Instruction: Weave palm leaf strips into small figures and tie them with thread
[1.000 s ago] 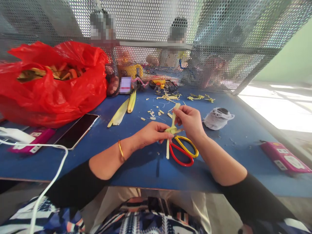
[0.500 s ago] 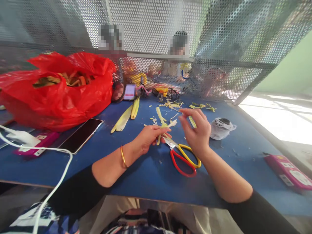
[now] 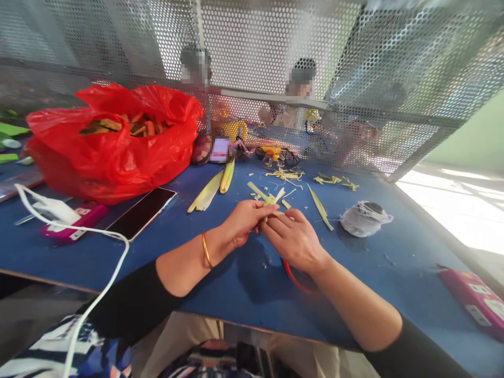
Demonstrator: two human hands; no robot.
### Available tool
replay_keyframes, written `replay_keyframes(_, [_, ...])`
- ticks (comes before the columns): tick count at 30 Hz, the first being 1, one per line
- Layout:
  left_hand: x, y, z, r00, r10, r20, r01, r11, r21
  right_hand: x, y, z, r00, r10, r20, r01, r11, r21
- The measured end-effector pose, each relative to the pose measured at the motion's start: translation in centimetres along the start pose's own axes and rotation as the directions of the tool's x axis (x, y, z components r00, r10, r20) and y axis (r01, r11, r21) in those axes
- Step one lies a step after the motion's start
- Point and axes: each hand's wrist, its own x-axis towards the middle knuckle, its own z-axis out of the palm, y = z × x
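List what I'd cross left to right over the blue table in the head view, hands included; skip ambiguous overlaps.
Magenta pack, black-screened phone, pale yellow-green husks, left hand, right hand, thin green-yellow strip, white plastic-wrapped bundle, second magenta pack.

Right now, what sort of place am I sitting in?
Probably a shared craft workspace: a blue table scattered with cut plant strips, a red bag stuffed with dried-looking material, and other people visible behind a perforated metal screen.
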Motion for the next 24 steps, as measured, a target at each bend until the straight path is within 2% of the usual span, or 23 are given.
replay_keyframes(4, [0.1, 0.2, -0.1, 0.999, 0.0, -0.036, 0.0, 1.0, 0.009, 0.0, -0.5, -0.7, 0.987, -0.083, -0.14, 0.098, 0.99, 0.103])
replay_keyframes(7, [0.2, 0.4, -0.1, 0.999, 0.002, -0.046, -0.002, 1.0, 0.012, 0.1, -0.6, -1.0, 0.981, -0.115, -0.155, 0.137, 0.98, 0.143])
replay_keyframes(9, [0.2, 0.5, -0.2, 0.998, 0.016, -0.064, -0.016, 1.0, 0.003, 0.1, -0.4, -1.1, 0.984, -0.087, -0.153, 0.114, 0.978, 0.175])
replay_keyframes(10, [0.2, 0.6, -0.3, 0.997, 0.026, -0.077, -0.026, 1.0, -0.001, 0.0, -0.1, -1.1, 0.988, -0.035, -0.153, 0.063, 0.981, 0.184])
replay_keyframes(12, [0.1, 0.8, -0.3, 0.994, 0.041, -0.1, -0.042, 0.999, -0.009, -0.2, 0.4, -1.0, 0.974, 0.18, -0.139, -0.153, 0.971, 0.181])
replay_keyframes(14, [0.1, 1.0, -0.3, 0.994, 0.031, -0.107, -0.032, 0.999, -0.012, -0.4, 1.0, -0.7, 0.894, 0.442, -0.069, -0.424, 0.887, 0.185])
replay_keyframes(16, [0.0, 1.0, -0.2, 0.995, 0.01, -0.101, -0.011, 1.0, -0.013, -0.5, 1.4, -0.3, 0.799, 0.597, 0.072, -0.597, 0.772, 0.216])
replay_keyframes(19, [0.1, 0.6, -0.3, 0.995, 0.023, -0.1, -0.021, 1.0, 0.017, -0.5, 1.5, 0.1, 0.739, 0.624, 0.255, -0.674, 0.677, 0.296])
replay_keyframes(22, [0.4, 0.2, -0.4, 0.988, 0.09, -0.127, -0.082, 0.994, 0.071, -0.3, 1.7, -0.1, 0.711, 0.631, 0.311, -0.702, 0.609, 0.368])
replay_keyframes(24, [0.5, 0.1, -0.5, 0.982, 0.127, -0.142, -0.113, 0.988, 0.105, -0.2, 2.0, -0.6, 0.673, 0.651, 0.351, -0.735, 0.535, 0.417])
